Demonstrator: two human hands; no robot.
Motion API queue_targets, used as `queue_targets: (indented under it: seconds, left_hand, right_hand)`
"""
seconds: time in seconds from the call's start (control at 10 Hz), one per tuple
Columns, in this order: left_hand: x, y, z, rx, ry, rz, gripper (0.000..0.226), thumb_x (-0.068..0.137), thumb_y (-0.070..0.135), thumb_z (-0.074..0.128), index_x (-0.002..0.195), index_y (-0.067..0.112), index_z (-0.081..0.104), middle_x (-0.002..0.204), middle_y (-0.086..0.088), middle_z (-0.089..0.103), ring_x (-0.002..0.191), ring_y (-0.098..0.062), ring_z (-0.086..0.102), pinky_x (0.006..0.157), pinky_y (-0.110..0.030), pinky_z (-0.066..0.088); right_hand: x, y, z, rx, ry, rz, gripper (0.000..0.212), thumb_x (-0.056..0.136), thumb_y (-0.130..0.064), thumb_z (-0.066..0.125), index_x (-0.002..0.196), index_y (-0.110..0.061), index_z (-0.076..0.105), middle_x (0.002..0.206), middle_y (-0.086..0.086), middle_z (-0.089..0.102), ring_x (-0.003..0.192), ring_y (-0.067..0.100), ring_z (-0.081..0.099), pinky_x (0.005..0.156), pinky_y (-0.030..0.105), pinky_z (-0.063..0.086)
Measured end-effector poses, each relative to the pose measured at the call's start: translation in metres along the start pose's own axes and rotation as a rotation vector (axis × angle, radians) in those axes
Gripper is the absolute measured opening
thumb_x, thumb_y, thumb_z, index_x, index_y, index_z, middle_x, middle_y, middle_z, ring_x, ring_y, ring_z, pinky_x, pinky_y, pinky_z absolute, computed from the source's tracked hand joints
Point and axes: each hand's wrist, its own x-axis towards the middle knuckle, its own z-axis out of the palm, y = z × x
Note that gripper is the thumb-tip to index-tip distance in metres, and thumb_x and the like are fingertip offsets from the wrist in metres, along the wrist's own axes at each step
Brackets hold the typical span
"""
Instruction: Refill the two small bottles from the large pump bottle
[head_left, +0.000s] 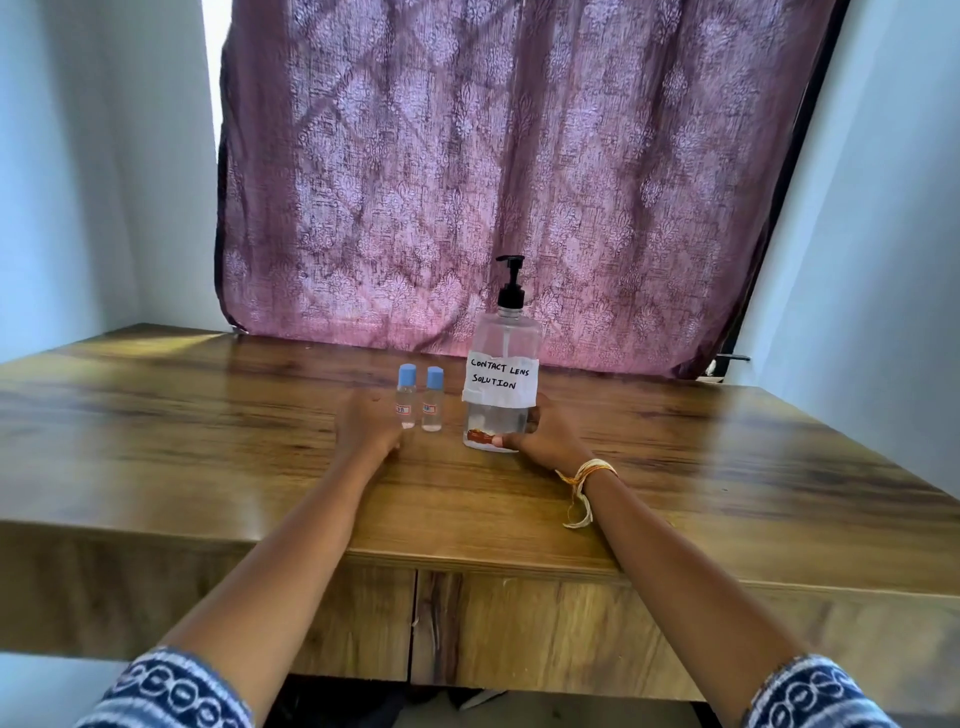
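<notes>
Upright on the wooden table (208, 415) stands the large pump bottle (503, 358), clear, with a black pump head and a white paper label reading "CONTACT LENS SOLUTION". The right hand (540, 439) wraps its lower body from the right side: the thumb lies across the front near the base, and the fingers curl round the far side, seen dimly through the clear plastic. That hand is closed around the bottle, which rests on the table. A band of white and orange thread (584, 478) circles the right wrist.

Just to the left of the pump bottle stand two small bottles side by side, both upright, clear and blue-capped: the left small bottle (405, 397) and the right small bottle (432, 399). The left hand (366, 428) rests palm down on the table, its knuckles touching or just beside the left small bottle; the fingers are bent under and mostly hidden, so I cannot tell whether they grip anything. A purple patterned curtain (467, 171) hangs behind the table.
</notes>
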Motion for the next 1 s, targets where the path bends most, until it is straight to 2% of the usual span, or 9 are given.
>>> queue_targets:
  seconds: [0.1,0.2,0.3,0.4,0.5,0.6,0.7,0.8,1.0]
  left_hand:
    - [0.017,-0.012,-0.005,0.078,-0.084,0.001,0.024,0.078,-0.001,0.066,0.099,0.009,0.065,0.088,-0.017,0.066,0.043,-0.009,0.055,0.062,-0.029,0.050]
    - [0.025,-0.020,-0.004,0.102,-0.106,-0.004,0.045,0.078,0.001,0.068,0.122,0.001,0.058,0.105,-0.018,0.066,0.052,-0.015,0.060,0.066,-0.030,0.054]
    - [0.026,-0.023,-0.001,0.106,-0.124,0.048,0.033,0.082,0.004,0.066,0.114,0.002,0.063,0.090,-0.010,0.070,0.050,-0.014,0.060,0.063,-0.028,0.056]
    - [0.022,-0.022,-0.001,0.106,-0.142,0.084,0.021,0.084,0.005,0.064,0.105,0.004,0.067,0.075,-0.005,0.069,0.048,-0.012,0.060,0.060,-0.027,0.055]
    - [0.017,-0.021,-0.002,0.080,-0.133,0.073,0.018,0.082,0.001,0.062,0.098,0.008,0.067,0.078,-0.008,0.069,0.061,-0.019,0.065,0.071,-0.036,0.059]
    - [0.011,-0.018,-0.003,0.110,-0.134,0.102,0.026,0.081,-0.001,0.060,0.107,0.003,0.064,0.086,-0.007,0.065,0.079,-0.024,0.065,0.076,-0.036,0.055]
    - [-0.005,-0.011,-0.005,0.227,-0.176,0.175,0.042,0.079,0.002,0.060,0.121,0.003,0.055,0.108,-0.011,0.059,0.103,-0.030,0.059,0.083,-0.034,0.049]
    - [-0.015,-0.012,-0.006,0.317,-0.225,0.172,0.050,0.080,0.007,0.061,0.129,0.006,0.048,0.125,-0.014,0.050,0.113,-0.031,0.054,0.086,-0.031,0.042]
    - [-0.043,-0.006,-0.019,0.394,-0.261,0.170,0.052,0.085,0.016,0.060,0.134,0.008,0.044,0.137,-0.015,0.042,0.123,-0.031,0.047,0.095,-0.034,0.040]
  right_hand:
    - [0.014,0.000,0.005,0.012,-0.010,0.025,0.069,0.071,-0.009,0.082,0.131,-0.009,0.047,0.122,0.007,0.060,0.104,0.017,0.055,0.091,0.030,0.047]
    - [0.020,-0.001,0.006,-0.006,-0.019,0.039,0.072,0.070,-0.013,0.083,0.131,-0.011,0.046,0.127,0.008,0.060,0.113,0.023,0.057,0.099,0.037,0.047]
    - [0.028,0.003,0.008,-0.025,-0.017,0.051,0.077,0.067,-0.016,0.085,0.132,-0.013,0.044,0.131,0.010,0.059,0.119,0.029,0.056,0.102,0.047,0.046]
    - [0.031,0.005,0.011,-0.049,-0.009,0.053,0.077,0.067,-0.014,0.085,0.133,-0.011,0.044,0.132,0.012,0.058,0.120,0.030,0.055,0.102,0.048,0.046]
    - [0.025,0.002,0.013,-0.106,0.001,0.037,0.075,0.067,-0.012,0.084,0.131,-0.009,0.047,0.127,0.009,0.060,0.117,0.027,0.056,0.101,0.045,0.047]
    - [0.018,0.000,0.017,-0.123,0.005,0.035,0.071,0.067,-0.011,0.083,0.129,-0.009,0.049,0.115,-0.001,0.058,0.107,0.017,0.056,0.098,0.039,0.048]
    - [0.020,0.014,0.028,-0.201,0.060,0.012,0.070,0.067,-0.031,0.076,0.129,-0.018,0.046,0.117,-0.007,0.057,0.104,0.015,0.058,0.091,0.037,0.052]
    - [0.034,0.040,0.036,-0.210,0.048,0.041,0.071,0.063,-0.045,0.065,0.127,-0.024,0.042,0.119,-0.002,0.060,0.107,0.022,0.061,0.086,0.040,0.056]
    - [-0.028,-0.012,0.028,-0.295,0.069,0.077,0.066,0.078,-0.029,0.063,0.134,-0.010,0.033,0.132,0.015,0.048,0.118,0.035,0.050,0.096,0.041,0.046]
